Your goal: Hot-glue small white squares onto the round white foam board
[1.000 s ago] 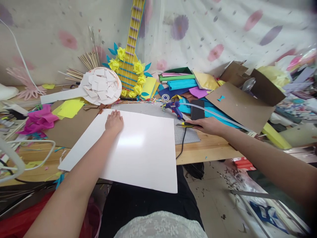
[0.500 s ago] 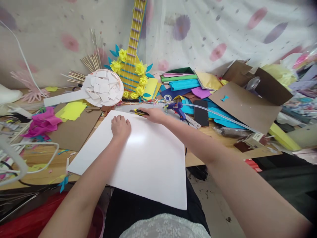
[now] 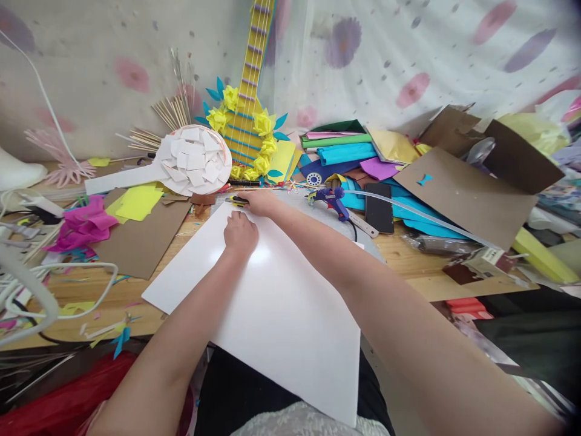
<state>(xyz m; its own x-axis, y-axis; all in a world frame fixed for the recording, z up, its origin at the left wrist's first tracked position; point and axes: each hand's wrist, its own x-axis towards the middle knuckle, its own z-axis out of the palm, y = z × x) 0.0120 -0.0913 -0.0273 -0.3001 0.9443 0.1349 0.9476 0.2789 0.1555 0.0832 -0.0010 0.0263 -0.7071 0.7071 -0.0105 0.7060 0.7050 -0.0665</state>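
A large white foam board (image 3: 285, 315) lies across the table's front edge and reaches over my lap. My left hand (image 3: 240, 233) presses down on it near its far corner, fingers bent and a little apart, with nothing in them. Just beyond, at the board's far edge, my right hand (image 3: 258, 203) grips a yellow and black utility knife (image 3: 236, 200) that points left. My hands are close together. I cannot make out the blade's tip. A grey cutting mat (image 3: 295, 197) shows behind the board.
Right of the board are a blue glue gun (image 3: 330, 200), a phone (image 3: 379, 209) and a metal ruler (image 3: 363, 225). A round-headed white cutout (image 3: 120, 180) covered in paper pieces and a yellow flower-trimmed guitar model (image 3: 242, 136) stand behind. Brown cardboard (image 3: 140, 248) lies left.
The knife in my right hand has moved left along the board's far edge, closer to my left hand. The board has shifted towards me, and the view has moved slightly.
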